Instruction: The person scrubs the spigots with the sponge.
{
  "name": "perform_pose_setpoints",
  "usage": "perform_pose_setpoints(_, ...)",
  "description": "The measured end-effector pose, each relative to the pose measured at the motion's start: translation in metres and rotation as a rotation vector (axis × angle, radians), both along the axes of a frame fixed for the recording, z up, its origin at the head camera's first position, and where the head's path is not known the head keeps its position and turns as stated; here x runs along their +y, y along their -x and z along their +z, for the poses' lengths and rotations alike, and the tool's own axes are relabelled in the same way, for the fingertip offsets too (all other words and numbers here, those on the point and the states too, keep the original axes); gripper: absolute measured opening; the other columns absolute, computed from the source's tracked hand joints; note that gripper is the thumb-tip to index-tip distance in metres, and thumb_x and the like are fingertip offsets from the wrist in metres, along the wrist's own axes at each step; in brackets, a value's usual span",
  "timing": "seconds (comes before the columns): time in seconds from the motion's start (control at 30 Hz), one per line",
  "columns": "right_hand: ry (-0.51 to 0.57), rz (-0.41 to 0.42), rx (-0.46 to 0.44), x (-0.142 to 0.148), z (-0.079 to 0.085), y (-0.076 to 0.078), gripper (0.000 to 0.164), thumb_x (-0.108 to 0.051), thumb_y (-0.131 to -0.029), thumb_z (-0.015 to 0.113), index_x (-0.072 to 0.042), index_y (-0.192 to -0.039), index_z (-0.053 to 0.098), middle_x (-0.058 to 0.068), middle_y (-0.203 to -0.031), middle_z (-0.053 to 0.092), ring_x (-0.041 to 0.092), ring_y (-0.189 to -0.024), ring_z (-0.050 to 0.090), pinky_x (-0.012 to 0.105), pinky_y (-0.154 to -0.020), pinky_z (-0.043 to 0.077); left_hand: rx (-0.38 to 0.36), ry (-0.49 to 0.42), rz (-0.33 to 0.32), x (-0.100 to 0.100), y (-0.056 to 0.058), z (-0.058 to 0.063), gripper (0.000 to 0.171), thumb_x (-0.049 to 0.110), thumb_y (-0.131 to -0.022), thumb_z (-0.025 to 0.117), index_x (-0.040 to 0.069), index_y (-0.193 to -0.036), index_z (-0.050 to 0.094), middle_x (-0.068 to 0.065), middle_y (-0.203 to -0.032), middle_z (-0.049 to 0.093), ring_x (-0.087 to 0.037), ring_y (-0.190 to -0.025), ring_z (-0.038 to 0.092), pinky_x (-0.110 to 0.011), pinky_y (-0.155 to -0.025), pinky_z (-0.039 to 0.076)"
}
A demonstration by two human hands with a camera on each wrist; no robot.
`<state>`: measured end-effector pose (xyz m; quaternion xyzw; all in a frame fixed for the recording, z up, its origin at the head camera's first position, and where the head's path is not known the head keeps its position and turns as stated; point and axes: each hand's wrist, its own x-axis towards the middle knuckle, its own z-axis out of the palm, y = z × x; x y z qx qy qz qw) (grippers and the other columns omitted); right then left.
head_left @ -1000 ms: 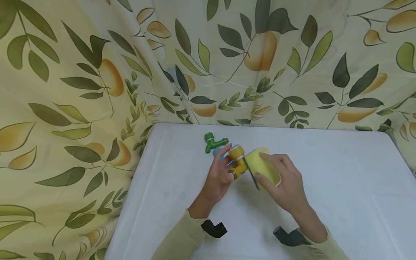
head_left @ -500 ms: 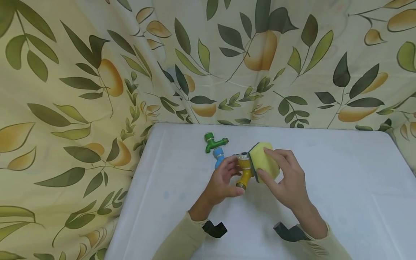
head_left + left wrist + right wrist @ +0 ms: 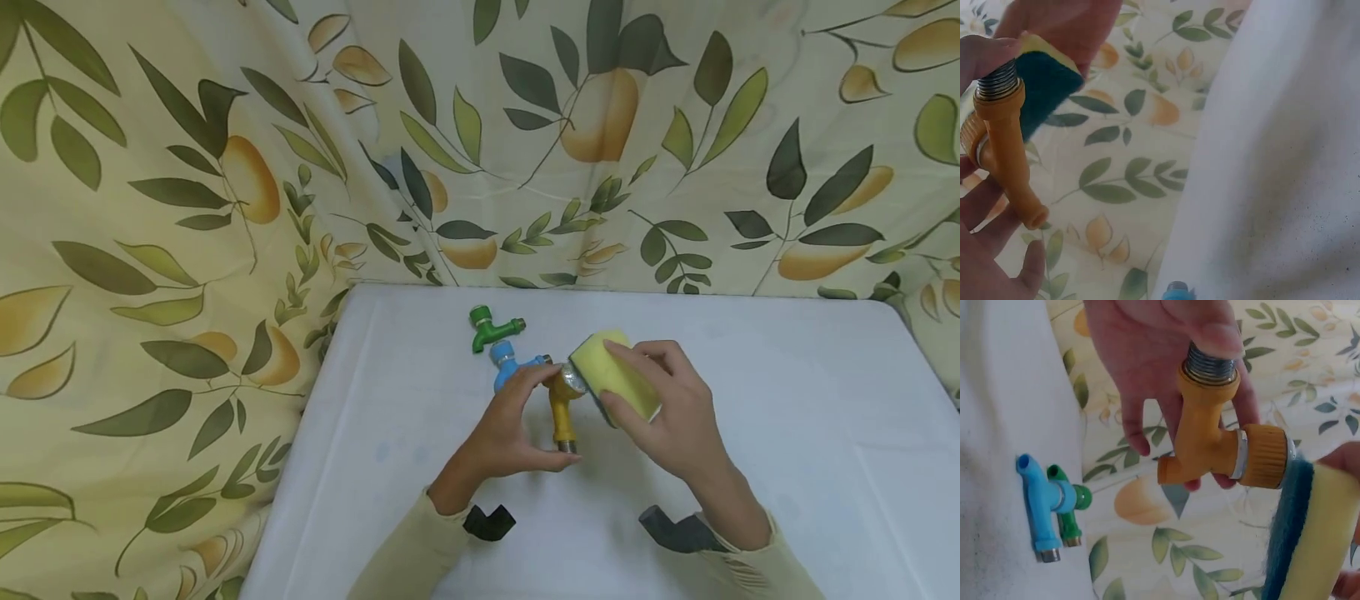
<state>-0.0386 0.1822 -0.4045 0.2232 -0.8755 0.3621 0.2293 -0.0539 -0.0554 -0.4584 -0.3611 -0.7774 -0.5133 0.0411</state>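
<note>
My left hand (image 3: 506, 429) grips a yellow plastic tap (image 3: 562, 410) by its ends, the thumb at the threaded metal inlet and fingers at the far side. In the right wrist view the tap (image 3: 1200, 434) shows its ribbed knob (image 3: 1265, 456) turned toward the sponge. My right hand (image 3: 667, 412) pinches a yellow sponge (image 3: 618, 375) between thumb and fingers. Its dark green scouring side (image 3: 1288, 528) touches the silver end of the knob. The left wrist view also has the tap (image 3: 1007, 137) in front of the scouring pad (image 3: 1047, 87).
On the white-covered table (image 3: 787, 433), a green tap (image 3: 493, 329) and a blue tap (image 3: 510, 362) lie just beyond my left hand. A leaf-and-fruit patterned cloth (image 3: 600, 217) hangs behind the table and along its left side.
The left hand has turned the yellow tap, so its knob now faces right and its threaded end points toward me. The sponge has stayed close to the knob, its tilt changing.
</note>
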Motion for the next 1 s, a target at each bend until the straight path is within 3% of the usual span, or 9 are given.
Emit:
perform_pose_setpoints(0.3, -0.043, -0.078, -0.105, -0.001, 0.000, 0.001, 0.057, -0.014, -0.076, 0.083, -0.017, -0.131, 0.070, 0.008, -0.113, 0.058, 0.012, -0.093, 0.051, 0.025, -0.067, 0.047, 0.079, 0.074, 0.035, 0.001, 0.000, 0.000, 0.106, 0.033, -0.065, 0.097, 0.012, -0.151, 0.038, -0.004, -0.141, 0.053, -0.018, -0.134, 0.046, -0.036, -0.114, 0.043)
perform_pose_setpoints(0.5, -0.031, -0.030, -0.116, -0.002, -0.001, 0.001, 0.058, -0.012, -0.074, 0.085, -0.018, -0.130, 0.071, 0.006, -0.114, 0.058, 0.012, -0.093, 0.051, 0.024, -0.068, 0.047, 0.154, 0.177, 0.088, 0.001, 0.001, 0.000, 0.108, 0.040, -0.066, 0.096, 0.010, -0.151, 0.038, -0.004, -0.144, 0.052, -0.020, -0.137, 0.044, -0.038, -0.116, 0.040)
perform_pose_setpoints(0.73, -0.054, -0.026, -0.159, -0.005, 0.000, -0.001, 0.058, -0.015, -0.075, 0.085, -0.021, -0.131, 0.070, 0.004, -0.113, 0.057, 0.014, -0.091, 0.053, 0.027, -0.065, 0.048, 0.099, 0.236, 0.114, 0.005, -0.002, 0.001, 0.110, 0.040, -0.064, 0.097, 0.009, -0.150, 0.037, -0.006, -0.141, 0.048, -0.022, -0.134, 0.039, -0.046, -0.114, 0.032)
perform_pose_setpoints(0.87, -0.066, -0.013, -0.181, -0.006, 0.001, -0.002, 0.058, -0.016, -0.077, 0.085, -0.022, -0.132, 0.069, 0.004, -0.114, 0.056, 0.015, -0.092, 0.054, 0.028, -0.065, 0.048, 0.095, 0.281, 0.138, 0.009, -0.002, 0.000, 0.112, 0.043, -0.060, 0.098, 0.008, -0.145, 0.034, -0.007, -0.131, 0.050, -0.021, -0.126, 0.044, -0.051, -0.110, 0.026)
perform_pose_setpoints(1.0, -0.075, 0.007, -0.182, -0.007, 0.002, -0.004, 0.058, -0.016, -0.076, 0.086, -0.023, -0.132, 0.069, 0.002, -0.114, 0.056, 0.016, -0.094, 0.054, 0.027, -0.065, 0.049, 0.123, 0.324, 0.143, 0.011, -0.001, 0.000, 0.117, 0.047, -0.059, 0.098, 0.006, -0.147, 0.033, -0.006, -0.124, 0.054, -0.019, -0.114, 0.045, -0.040, -0.101, 0.036)
